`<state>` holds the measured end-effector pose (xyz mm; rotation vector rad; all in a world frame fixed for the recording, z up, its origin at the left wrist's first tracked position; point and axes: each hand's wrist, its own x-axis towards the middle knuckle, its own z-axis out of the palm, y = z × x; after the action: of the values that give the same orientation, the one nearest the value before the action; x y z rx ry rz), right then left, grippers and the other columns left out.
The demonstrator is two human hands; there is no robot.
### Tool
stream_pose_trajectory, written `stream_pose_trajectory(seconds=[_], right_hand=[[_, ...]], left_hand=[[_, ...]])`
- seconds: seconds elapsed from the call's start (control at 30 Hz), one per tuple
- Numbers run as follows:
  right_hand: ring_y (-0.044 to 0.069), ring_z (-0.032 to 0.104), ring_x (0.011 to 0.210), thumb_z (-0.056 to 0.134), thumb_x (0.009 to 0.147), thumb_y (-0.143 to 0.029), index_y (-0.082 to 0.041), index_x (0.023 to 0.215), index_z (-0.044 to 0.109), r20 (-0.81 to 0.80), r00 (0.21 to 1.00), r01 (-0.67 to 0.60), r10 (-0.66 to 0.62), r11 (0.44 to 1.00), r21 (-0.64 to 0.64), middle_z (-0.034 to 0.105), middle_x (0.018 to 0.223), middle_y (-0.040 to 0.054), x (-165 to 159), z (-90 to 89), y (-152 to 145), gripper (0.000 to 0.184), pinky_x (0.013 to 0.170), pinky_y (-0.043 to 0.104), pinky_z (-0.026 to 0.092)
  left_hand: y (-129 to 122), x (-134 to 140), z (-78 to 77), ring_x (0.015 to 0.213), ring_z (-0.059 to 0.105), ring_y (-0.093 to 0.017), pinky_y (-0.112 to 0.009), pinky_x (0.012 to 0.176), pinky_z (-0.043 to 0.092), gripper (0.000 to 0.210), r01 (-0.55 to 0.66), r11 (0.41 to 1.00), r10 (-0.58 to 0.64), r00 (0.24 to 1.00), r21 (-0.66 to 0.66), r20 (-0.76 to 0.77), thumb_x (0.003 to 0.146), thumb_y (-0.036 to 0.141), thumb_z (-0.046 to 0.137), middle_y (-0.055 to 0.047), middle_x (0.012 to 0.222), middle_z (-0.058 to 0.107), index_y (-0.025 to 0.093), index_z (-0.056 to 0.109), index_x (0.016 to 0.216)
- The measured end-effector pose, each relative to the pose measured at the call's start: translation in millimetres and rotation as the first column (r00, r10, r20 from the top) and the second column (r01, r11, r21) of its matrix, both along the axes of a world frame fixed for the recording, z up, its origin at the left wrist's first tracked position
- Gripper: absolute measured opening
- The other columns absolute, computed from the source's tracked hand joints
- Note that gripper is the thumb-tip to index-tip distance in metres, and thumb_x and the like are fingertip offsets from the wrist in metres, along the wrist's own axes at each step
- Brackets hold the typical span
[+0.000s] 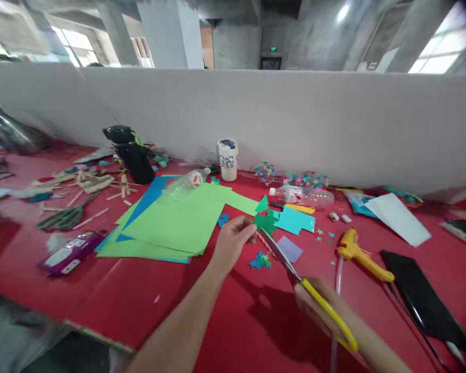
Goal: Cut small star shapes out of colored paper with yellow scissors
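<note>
Clearly the left hand (236, 234) is nearer, pinching the left edge of a jagged dark-green paper cutout (266, 221) above the red tabletop (140, 305). Yellow-handled metal scissors (287, 262), gripped by the right hand (312, 300), slant forward and leftward along their long axis, tips at the cutout's near edge; whether they touch, I cannot tell.
</note>
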<state>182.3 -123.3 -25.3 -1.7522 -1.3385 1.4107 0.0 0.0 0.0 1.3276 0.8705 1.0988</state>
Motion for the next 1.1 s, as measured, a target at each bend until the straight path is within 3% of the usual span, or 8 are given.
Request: stream_pose_trajectory(seconds=[0.17, 0.67, 1.1], right_hand=[[0.003, 0.024, 0.028, 0.038, 0.07, -0.072, -0.019, 0.062, 0.041, -0.044, 0.998, -0.033, 0.034, 0.999, 0.032, 0.028, 0.039, -0.0114, 1, -3.3, -2, 0.054, 0.029, 0.015, 0.018], [0.004, 0.025, 0.031, 0.033, 0.069, -0.075, -0.019, 0.063, 0.042, -0.002, 0.992, -0.122, 0.123, 0.99, 0.071, 0.029, 0.04, -0.0104, 9, 17.0, -2, 0.057, 0.032, 0.017, 0.021], [0.003, 0.023, 0.027, 0.036, 0.074, -0.069, -0.02, 0.06, 0.038, -0.028, 0.998, -0.049, 0.049, 0.999, 0.024, 0.028, 0.035, -0.0113, -2, 3.3, -2, 0.05, 0.029, 0.015, 0.016]], left_hand=[[-2, 0, 2.4, 0.051, 0.048, -0.007, -0.021, 0.053, 0.039, 0.014, -0.016, 0.999, 0.018, 0.999, -0.036, 0.039, 0.07, 0.027, 0.06, 0.004, 0.054, 0.051, 0.016, 0.052, 0.067], [-2, 0, -0.4, 0.045, 0.043, -0.006, -0.021, 0.051, 0.037, 0.011, 0.089, 0.992, -0.084, 0.995, -0.095, 0.061, 0.067, 0.024, 0.061, 0.004, 0.05, 0.051, 0.014, 0.056, 0.063], [-7, 8, -2.1, 0.047, 0.044, -0.006, -0.02, 0.05, 0.036, 0.01, 0.092, 0.981, -0.057, 0.979, -0.172, 0.195, 0.067, 0.023, 0.061, 0.004, 0.053, 0.05, 0.015, 0.057, 0.064]])
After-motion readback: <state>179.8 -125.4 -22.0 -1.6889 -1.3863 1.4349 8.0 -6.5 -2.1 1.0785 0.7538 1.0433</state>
